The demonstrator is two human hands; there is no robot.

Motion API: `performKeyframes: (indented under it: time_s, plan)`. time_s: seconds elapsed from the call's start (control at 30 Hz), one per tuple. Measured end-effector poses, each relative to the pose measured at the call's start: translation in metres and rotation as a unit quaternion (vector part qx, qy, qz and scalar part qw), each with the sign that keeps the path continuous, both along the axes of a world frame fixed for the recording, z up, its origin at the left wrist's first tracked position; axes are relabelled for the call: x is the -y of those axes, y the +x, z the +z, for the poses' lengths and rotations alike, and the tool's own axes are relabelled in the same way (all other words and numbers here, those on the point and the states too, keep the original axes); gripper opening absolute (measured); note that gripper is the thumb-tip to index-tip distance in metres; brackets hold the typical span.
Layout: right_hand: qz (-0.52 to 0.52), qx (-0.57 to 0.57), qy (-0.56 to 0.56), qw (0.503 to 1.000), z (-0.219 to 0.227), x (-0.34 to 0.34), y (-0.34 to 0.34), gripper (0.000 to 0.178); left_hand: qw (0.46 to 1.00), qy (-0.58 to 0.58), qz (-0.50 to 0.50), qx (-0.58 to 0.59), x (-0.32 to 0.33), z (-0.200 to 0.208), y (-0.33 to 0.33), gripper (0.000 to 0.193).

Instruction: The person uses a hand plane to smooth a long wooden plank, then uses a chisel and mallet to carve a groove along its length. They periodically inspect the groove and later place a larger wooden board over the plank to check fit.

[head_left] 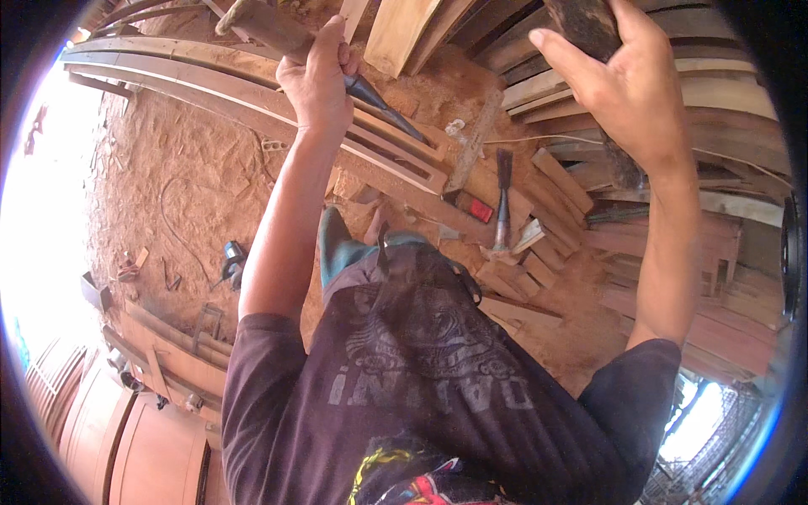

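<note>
My left hand point(324, 88) is closed around the thick wooden handle of a chisel point(374, 97). Its dark metal blade points down to the right, with the tip at or just above a long timber point(353, 151) that has a slot cut in it. My right hand point(631, 93) is raised at the upper right, wrapped round a dark, rough wooden mallet point(585, 25). The thumb lies along the mallet, and the other fingers are mostly hidden. A second chisel point(502, 210), dark-bladed with a wooden handle, lies beyond my knees beside a red and black block point(475, 208).
Stacked boards point(724, 93) fill the right side. Small wood offcuts point(539, 269) lie near the second chisel. Sawdust covers the floor point(160, 185), where a blue and black power tool point(233, 261) sits at left. Curved panels point(160, 446) stand lower left.
</note>
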State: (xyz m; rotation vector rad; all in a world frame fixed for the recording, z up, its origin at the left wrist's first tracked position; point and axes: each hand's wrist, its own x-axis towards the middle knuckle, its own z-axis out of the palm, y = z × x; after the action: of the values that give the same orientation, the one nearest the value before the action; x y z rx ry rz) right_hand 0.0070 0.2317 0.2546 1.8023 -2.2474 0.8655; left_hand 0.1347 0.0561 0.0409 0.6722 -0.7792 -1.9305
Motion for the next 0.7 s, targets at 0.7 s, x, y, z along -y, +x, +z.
performKeyframes:
  time_s: [0.7]
  plan:
    - [0.104,-0.057,0.282,0.952,-0.01,0.188,0.011,0.036,0.999,0.018,-0.028,0.025,0.014,-0.023,0.003,0.023]
